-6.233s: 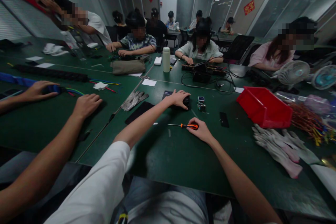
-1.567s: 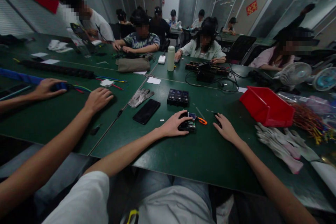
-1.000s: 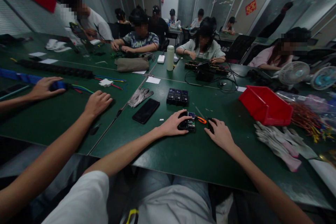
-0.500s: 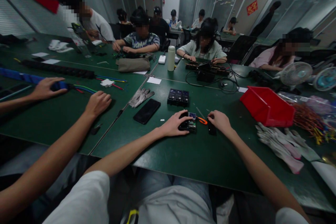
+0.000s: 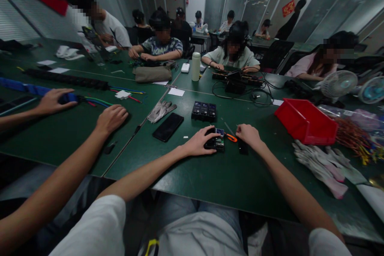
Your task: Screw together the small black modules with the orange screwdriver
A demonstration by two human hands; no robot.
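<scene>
slid over since about a second and a half ago, the flat black rectangular plate (image 5: 243, 147) now lies nearer the left fingers (image 5: 207, 129), under the right fingers (image 5: 243, 130). the right ones are bunched at its far edge; whether they pinch it cannot be told. the left fingers are spread wide around a small black-cased electronic module with a green circuit board (image 5: 219, 141), holding it on the dark green surface (image 5: 195, 180). between both sets of fingers, an orange-and-black screwdriver handle (image 5: 231, 138) stands in the way, separating module from plate. just beyond the left fingers sits a boxy black plastic unit with glossy panels (image 5: 204, 112); to their left, a black rectangular phone (image 5: 168, 127) and a grey-white fabric glove (image 5: 162, 112). well right of the right fingers are an open red plastic bin (image 5: 306, 122) and grey-and-pink fabric gloves (image 5: 321, 168). a co-worker's hand (image 5: 111, 121) rests far left of the left fingers.
</scene>
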